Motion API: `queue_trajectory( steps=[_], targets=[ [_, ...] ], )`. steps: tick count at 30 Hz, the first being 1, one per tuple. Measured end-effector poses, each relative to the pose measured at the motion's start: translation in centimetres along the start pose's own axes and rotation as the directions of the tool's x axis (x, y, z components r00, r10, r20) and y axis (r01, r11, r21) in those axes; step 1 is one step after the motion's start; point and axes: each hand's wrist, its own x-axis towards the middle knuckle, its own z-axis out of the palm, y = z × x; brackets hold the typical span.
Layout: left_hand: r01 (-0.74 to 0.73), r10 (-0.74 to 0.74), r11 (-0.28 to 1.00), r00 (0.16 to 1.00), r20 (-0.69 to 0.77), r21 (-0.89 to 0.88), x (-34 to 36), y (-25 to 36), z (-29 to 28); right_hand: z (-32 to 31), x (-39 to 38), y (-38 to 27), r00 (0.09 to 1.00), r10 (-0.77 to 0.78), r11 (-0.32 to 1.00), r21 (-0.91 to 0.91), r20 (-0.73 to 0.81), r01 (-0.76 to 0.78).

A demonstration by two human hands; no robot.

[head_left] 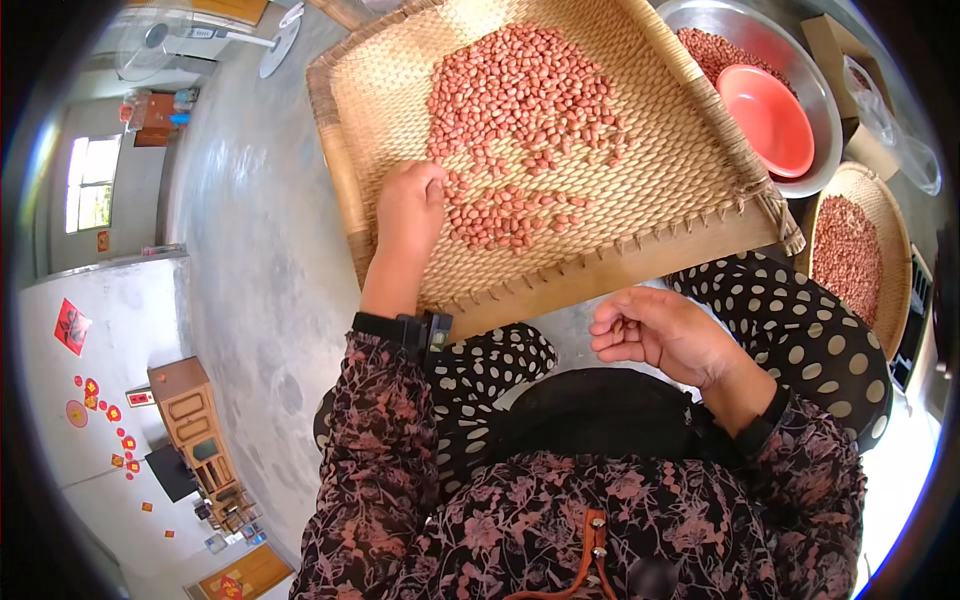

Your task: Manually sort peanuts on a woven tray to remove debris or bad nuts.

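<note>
Shelled peanuts [525, 85] with reddish skins lie in a large woven bamboo tray [680, 190]. A smaller group of peanuts [505, 220] is spread nearer to me. My left hand [408, 205] is closed over the tray's left part, its knuckles up, beside the peanuts; its fingertips are mostly hidden. Below the tray's near rim, above my lap, my right hand [655, 335] is turned partly palm up with its fingers curled in. Something small and brownish shows between those fingers, too small to name surely.
At the right stands a metal basin [825, 110] with more peanuts and a red plastic bowl [768, 122] in it. Near my right knee a round woven basket [895, 250] holds peanuts. A cardboard box [845, 50] sits behind, and a white fan [280, 45] at the far left.
</note>
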Motion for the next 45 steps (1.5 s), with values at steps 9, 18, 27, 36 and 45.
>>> queue_trajectory(
  steps=[9, 18, 27, 36, 45],
  targets=[
    [-0.153, 0.151, 0.982, 0.988, 0.024, 0.113, 4.1, 1.4, 2.9, -0.8, 0.2, -0.7, 0.998, -0.067, 0.998, -0.008, 0.006, 0.067],
    [-0.195, 0.177, 0.941, 0.98, 0.09, 0.278, 2.7, 2.0, 1.9, -0.7, 0.5, -0.5, 0.999, -0.051, 0.998, -0.039, -0.001, 0.051],
    [0.052, 0.179, 0.847, 0.909, 0.377, -0.529, -5.8, 13.7, -0.1, -0.7, 0.4, 0.0, 0.999, -0.05, 0.993, 0.104, -0.015, 0.051],
    [0.065, -0.049, 0.973, 0.996, 0.076, -0.221, -2.4, 4.3, 1.0, -1.0, 0.3, 0.3, 0.999, -0.018, 0.999, 0.037, 0.03, 0.017],
    [0.069, -0.069, 0.998, 0.996, -0.062, -0.003, 0.8, -0.7, 2.2, -1.6, 0.3, -0.2, 1.0, -0.017, 0.999, 0.034, -0.002, 0.017]
  ],
)
